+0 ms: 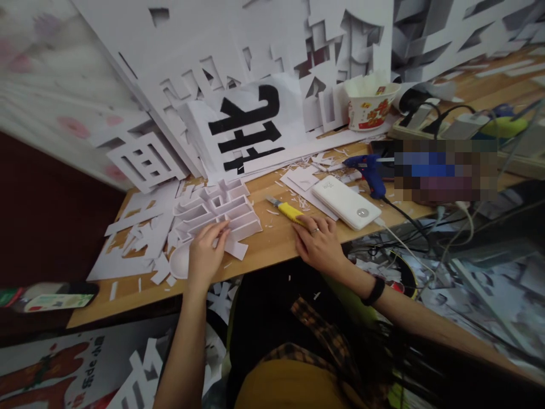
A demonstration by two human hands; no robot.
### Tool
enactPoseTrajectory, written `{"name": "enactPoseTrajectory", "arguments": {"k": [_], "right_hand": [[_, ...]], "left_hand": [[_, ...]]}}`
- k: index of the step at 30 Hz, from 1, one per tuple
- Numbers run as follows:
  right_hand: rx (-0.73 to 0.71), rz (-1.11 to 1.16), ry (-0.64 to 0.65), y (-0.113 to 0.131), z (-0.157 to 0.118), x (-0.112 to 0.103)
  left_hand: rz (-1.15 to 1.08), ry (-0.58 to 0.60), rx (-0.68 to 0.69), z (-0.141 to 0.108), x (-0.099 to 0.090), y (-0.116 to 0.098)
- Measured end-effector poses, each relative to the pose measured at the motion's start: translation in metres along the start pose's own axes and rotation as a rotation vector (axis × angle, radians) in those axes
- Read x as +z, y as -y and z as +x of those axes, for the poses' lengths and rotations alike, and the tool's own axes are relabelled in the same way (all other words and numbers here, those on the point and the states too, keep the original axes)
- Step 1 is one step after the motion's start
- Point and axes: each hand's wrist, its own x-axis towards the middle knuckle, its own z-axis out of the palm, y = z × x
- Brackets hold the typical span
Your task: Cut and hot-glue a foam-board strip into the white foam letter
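Note:
A white foam-board character (244,207) with thin upright walls lies on the table. My left hand (206,253) is at its near edge, thumb and fingertips pinched together on one of its walls. Under those fingers a loose white strip (237,250) sticks out. To the right, my right hand (317,241) rests on the tabletop with its fingers closed over the rear of a yellow utility knife (289,212). The knife lies flat, its blade pointing away and left. Just beyond that hand is a white power bank (346,201) with a cable plugged in.
A blue glue gun (371,173) lies behind the power bank, near a paper food tub (369,108). Cut white boards (272,34) lean at the back with a printed black character sheet (251,128). White offcuts (136,238) cover the left side; a bottle (55,298) stands out at far left.

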Motion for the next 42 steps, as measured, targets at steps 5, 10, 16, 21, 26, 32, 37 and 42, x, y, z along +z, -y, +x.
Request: {"name": "enactPoseTrajectory", "arguments": {"k": [5, 10, 16, 21, 26, 32, 37, 42], "right_hand": [[0.021, 0.142, -0.078, 0.004, 0.003, -0.005], [0.053, 0.405, -0.107, 0.026, 0.038, 0.012], [0.155, 0.525, -0.077, 0.051, 0.062, 0.044], [0.165, 0.511, -0.044, 0.051, 0.061, 0.047], [0.164, 0.486, -0.051, 0.05, 0.061, 0.045], [0.168, 0.469, -0.043, 0.052, 0.061, 0.042], [0.117, 0.468, -0.063, 0.052, 0.06, 0.04], [0.119, 0.458, -0.054, 0.051, 0.061, 0.04]], "left_hand": [[-0.108, -0.204, -0.217, -0.026, 0.024, -0.001], [-0.166, -0.367, -0.399, -0.046, 0.052, -0.004], [-0.209, -0.352, -0.408, -0.051, 0.062, 0.004], [-0.238, -0.346, -0.385, -0.052, 0.064, 0.008], [-0.253, -0.353, -0.35, -0.052, 0.064, 0.008], [-0.263, -0.382, -0.278, -0.051, 0.06, 0.001], [-0.245, -0.403, -0.145, -0.052, 0.057, -0.001], [-0.239, -0.378, -0.17, -0.052, 0.057, 0.0]]}}
